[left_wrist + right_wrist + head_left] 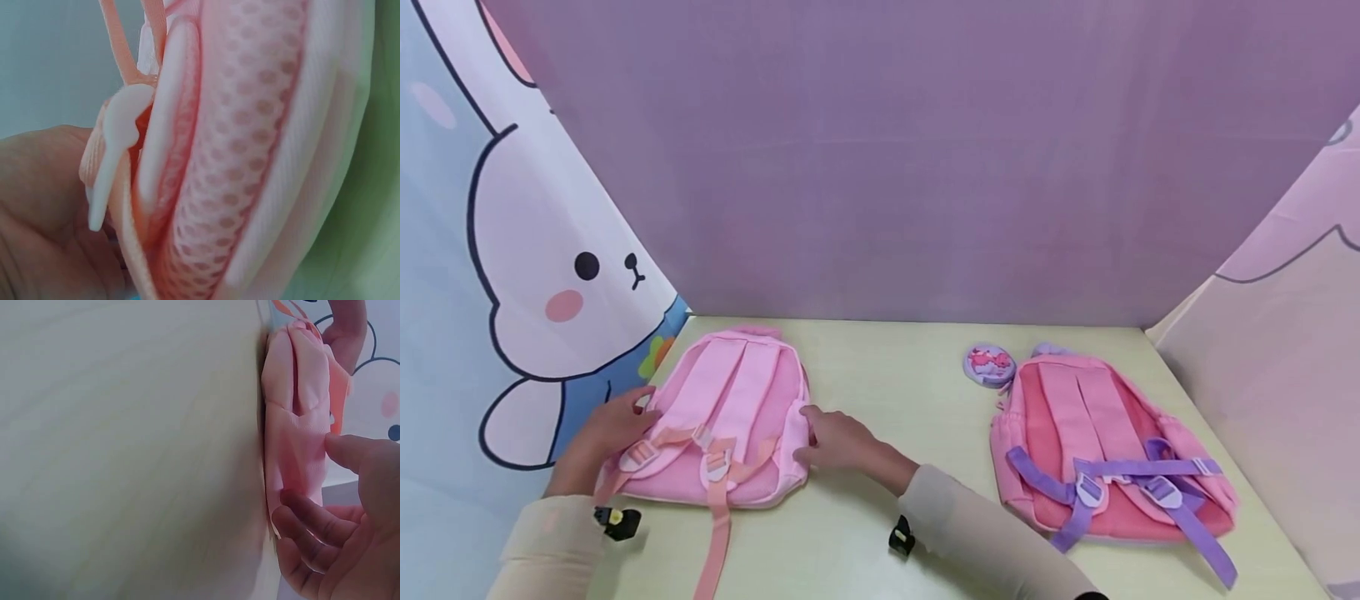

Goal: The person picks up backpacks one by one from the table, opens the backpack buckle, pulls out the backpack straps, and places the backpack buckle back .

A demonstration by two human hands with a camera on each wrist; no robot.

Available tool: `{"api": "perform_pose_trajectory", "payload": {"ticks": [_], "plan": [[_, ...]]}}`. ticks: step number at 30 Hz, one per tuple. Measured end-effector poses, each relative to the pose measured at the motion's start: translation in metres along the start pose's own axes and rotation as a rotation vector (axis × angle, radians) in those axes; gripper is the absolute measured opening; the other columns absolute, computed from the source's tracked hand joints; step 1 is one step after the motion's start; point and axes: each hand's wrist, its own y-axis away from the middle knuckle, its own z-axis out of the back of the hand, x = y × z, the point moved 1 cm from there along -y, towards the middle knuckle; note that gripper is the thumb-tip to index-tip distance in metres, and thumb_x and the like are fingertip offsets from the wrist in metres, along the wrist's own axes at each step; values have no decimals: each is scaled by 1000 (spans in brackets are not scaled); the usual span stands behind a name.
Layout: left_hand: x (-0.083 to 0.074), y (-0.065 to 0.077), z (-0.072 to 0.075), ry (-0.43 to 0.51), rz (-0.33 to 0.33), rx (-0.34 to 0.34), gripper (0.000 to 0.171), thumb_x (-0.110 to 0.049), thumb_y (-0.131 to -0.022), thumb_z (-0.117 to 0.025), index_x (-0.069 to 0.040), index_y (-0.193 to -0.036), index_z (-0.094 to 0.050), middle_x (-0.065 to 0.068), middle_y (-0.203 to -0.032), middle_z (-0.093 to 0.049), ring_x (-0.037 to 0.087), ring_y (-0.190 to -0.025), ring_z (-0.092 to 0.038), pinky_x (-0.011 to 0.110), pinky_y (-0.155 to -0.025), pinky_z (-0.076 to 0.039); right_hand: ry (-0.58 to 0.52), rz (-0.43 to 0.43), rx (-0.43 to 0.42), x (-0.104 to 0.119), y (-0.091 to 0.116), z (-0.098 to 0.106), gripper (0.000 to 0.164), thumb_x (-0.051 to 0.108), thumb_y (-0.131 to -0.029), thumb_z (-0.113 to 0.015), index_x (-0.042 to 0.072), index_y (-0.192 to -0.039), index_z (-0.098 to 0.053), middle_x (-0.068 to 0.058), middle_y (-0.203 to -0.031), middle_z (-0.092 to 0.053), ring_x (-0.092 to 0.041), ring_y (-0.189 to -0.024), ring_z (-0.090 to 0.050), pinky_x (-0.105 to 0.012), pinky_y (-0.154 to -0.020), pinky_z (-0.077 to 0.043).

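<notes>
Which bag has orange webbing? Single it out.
The paler pink bag, between the left hand and right hand. Its orange webbing sets it apart; the deeper pink bag, beside the round pouch, has purple webbing.

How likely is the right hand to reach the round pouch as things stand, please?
Probably yes: only bare table lies between the right hand and the pouch, though the hand's fingers touch the left bag.

Peach strap (pixel 720 533) is running off the head view's bottom, lol, and a white buckle (pixel 115 150) is partly hiding the left hand (pixel 53 215).
</notes>
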Motion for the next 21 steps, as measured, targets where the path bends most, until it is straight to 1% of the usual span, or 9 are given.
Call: {"api": "perform_pose_trajectory", "payload": {"ticks": [4,8,14,21], "plan": [[1,0,0,15,4,-5,81,-43,-104,-51,-1,-161,-11,41,-145,-40,55,-122,-52,56,-82,-60,4,-15,-7,2,0,-2,67,34,-92,-71,9,-148,-44,8,-73,-53,-5,-61,-46,-19,-55,-39],[2,1,-1,24,7,-6,82,-44,-104,-52,-1,-161,-11,42,-144,-39,54,-120,-53,54,-80,-61,-3,-21,-6,2,1,-3,68,34,-92,-72,9,-149,-43,7,-73,-53,-5,-60,-46,-19,-55,-39],[1,2,-4,45,5,-9,80,-43,-104,-52,-1,-160,-14,42,-143,-40,53,-117,-55,51,-77,-62,-19,-30,-1,0,3,-3,69,33,-93,-72,9,-150,-42,7,-75,-54,-6,-61,-46,-19,-55,-39],[-4,1,-7,2,-16,-50,77,-42,-104,-53,-1,-159,-19,42,-143,-42,54,-119,-54,54,-79,-61,-41,-33,-6,-3,9,3,73,31,-92,-72,9,-153,-39,6,-80,-57,-6,-64,-48,-19,-58,-41]]}}
